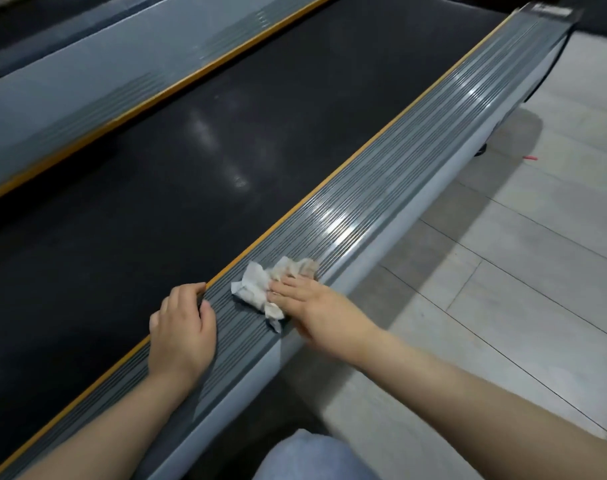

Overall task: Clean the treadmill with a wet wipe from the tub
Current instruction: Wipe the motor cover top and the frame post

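- On the near side rail [347,209] of the treadmill, in the head view, your right hand [307,299] lies flat with fingers spread, pressing a crumpled wet wipe [260,287] onto the ribbed grey surface; it pins the wipe down and is not closed around it.
- The wipe is white with a greyish, soiled patch at its far end, and it sits across the grooves, nearer the rail's outer edge than the belt.
- Your left hand [182,327] rests on the same rail just beside the wipe, not touching it; its fingers curl over the yellow strip [329,174] at the inner edge, gripping the rail's lip.
- The black belt [156,168] runs diagonally left of the rail, with a few pale shiny patches near its middle.
- Beyond the belt you see the far side rail [87,84], also grey with a yellow edge, and blurred.
- To the right of the treadmill the pale tiled floor [537,271] shows, with a small red thing [530,157] lying on it, too small to identify.
- At the bottom edge, a knee in light blue fabric [309,455] is visible.
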